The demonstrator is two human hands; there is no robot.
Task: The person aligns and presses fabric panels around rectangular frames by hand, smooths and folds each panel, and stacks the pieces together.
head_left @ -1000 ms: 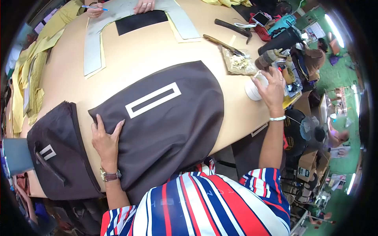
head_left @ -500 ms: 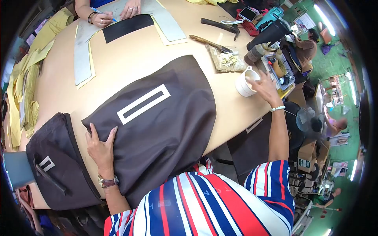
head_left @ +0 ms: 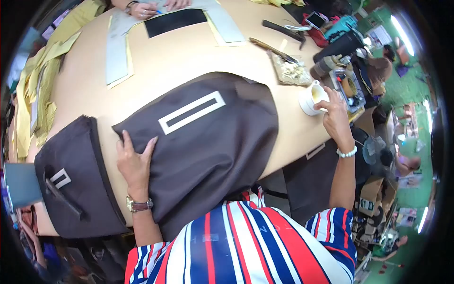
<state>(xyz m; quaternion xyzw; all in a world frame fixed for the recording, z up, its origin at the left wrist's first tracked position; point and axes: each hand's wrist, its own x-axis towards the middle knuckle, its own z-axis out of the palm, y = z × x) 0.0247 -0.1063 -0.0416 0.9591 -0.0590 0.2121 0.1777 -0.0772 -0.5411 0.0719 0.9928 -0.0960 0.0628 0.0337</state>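
My left hand (head_left: 134, 163) lies with thumb and fingers spread on the left edge of a dark brown fabric panel (head_left: 213, 137). A narrow, pale rectangular frame (head_left: 191, 112) sits on that panel. At the table's right side, my right hand (head_left: 336, 118) has its fingers curled together over the rim of a white cup (head_left: 307, 105) with something yellowish inside. Whether those fingers hold anything is hidden. Left of my left hand is a stack of dark brown pieces (head_left: 85, 189), topped by a dark bar-like tool (head_left: 64, 199) and a small pale frame (head_left: 60, 178).
Across the table, another person's hands (head_left: 144, 10) work near a black piece (head_left: 177, 22) and a grey U-shaped piece (head_left: 118, 57). A hammer (head_left: 283, 31), a wooden-handled tool (head_left: 272, 48), a plastic packet (head_left: 289, 71) and a bottle (head_left: 324, 67) lie toward the right. Yellow sheets (head_left: 42, 90) line the left.
The whole view has shifted, moving the table's things rightward in the picture. My right hand's fingers have curled closer at the cup's rim. My left hand stays on the panel.
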